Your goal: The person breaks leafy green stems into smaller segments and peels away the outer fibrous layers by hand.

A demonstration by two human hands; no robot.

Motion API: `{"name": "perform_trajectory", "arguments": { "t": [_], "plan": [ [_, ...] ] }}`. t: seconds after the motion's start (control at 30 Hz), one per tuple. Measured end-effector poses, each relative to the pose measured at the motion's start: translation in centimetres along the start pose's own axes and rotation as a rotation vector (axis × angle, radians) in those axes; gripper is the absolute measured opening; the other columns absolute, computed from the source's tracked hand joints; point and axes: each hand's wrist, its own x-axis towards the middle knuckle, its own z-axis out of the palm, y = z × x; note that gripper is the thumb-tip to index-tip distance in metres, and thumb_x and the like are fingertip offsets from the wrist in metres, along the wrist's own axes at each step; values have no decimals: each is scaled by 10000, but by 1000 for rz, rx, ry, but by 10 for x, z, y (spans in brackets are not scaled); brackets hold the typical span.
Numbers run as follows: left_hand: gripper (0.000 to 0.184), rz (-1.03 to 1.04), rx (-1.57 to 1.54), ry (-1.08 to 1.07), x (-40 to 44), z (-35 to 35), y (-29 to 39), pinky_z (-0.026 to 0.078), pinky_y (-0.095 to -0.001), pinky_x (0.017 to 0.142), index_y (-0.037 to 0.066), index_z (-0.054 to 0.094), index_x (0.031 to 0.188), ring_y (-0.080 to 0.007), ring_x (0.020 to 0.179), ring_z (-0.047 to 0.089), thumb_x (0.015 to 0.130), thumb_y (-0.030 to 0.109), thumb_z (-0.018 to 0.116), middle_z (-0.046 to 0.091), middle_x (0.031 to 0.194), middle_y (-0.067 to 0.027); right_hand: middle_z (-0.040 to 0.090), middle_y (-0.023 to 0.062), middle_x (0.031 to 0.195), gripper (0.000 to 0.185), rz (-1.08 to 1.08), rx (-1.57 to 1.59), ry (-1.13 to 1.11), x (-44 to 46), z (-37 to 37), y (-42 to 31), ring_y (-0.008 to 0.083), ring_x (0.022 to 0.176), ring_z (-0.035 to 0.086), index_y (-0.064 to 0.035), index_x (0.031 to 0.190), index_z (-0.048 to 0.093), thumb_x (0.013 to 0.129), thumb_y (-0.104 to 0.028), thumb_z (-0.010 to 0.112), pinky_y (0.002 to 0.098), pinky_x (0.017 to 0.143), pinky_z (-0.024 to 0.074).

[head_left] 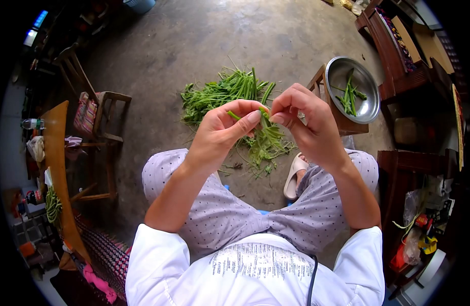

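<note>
My left hand (222, 128) pinches a green leafy stem (234, 116) between thumb and fingers, one cut end poking out on its left side. Close beside it, my right hand (309, 120) has thumb and forefinger pressed together at the stem's other end, where a leaf (268, 136) hangs down. Whether that leaf is still joined to the stem, I cannot tell. Beyond my hands a heap of green leafy stalks (222, 92) lies on the concrete floor. Loose leaves and scraps (261, 160) are scattered below my hands, between my feet.
To the right, a metal basin (368, 104) holding several trimmed stems (351, 97) rests on a wooden stool (349, 125). A wooden chair (111, 97) stands at left, near a wooden table edge (55, 137). Dark wooden furniture (398, 81) lines the right side.
</note>
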Motion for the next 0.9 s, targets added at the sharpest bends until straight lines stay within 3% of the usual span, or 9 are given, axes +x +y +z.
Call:
{"name": "perform_trajectory", "arguments": {
  "t": [0.33,0.4,0.5,0.63,0.77,0.83,0.9],
  "plan": [
    [221,70,-144,100,2,-13,5,446,-181,709,27,599,1086,-40,807,560,907,157,599,629,957,0,584,69,832,104,-69,64,-135,-1,-4,-1,160,742,583,-7,858,545,800,42,616,280,642,456],
    [214,54,-167,72,2,-18,4,463,-208,758,25,572,1107,-67,860,576,925,137,560,624,983,-19,610,68,862,90,-63,525,-67,-1,2,-2,136,781,593,-10,898,489,860,33,559,260,673,463],
    [211,37,-244,27,3,-21,4,485,-242,813,26,541,1131,-99,916,596,943,118,518,619,1008,-42,623,84,876,49,102,643,-199,-4,-7,3,121,800,605,-6,924,455,912,25,491,250,714,479],
    [199,59,-354,63,3,-18,6,489,-214,769,20,571,1112,-88,883,600,935,106,536,634,1000,-48,618,85,838,31,249,551,-290,-5,-8,6,121,759,615,-3,909,463,938,6,457,251,690,494],
    [205,101,-391,99,3,-22,12,493,-212,759,18,564,1119,-93,865,604,935,103,533,635,1002,-62,586,60,744,80,453,532,-368,-12,-3,11,115,696,611,8,872,475,925,-38,514,266,578,483],
    [207,163,-428,75,3,-28,14,493,-209,746,16,564,1120,-90,843,604,932,100,536,635,1001,-69,571,64,731,101,472,241,-573,-14,-6,16,107,674,597,13,855,480,906,-44,545,278,582,477],
    [203,168,-421,92,2,-34,15,494,-205,728,21,569,1115,-86,823,601,929,97,540,635,999,-70,587,85,754,81,512,150,-590,-17,-5,17,151,670,595,19,841,510,851,-11,585,298,597,476]
  ]
}}
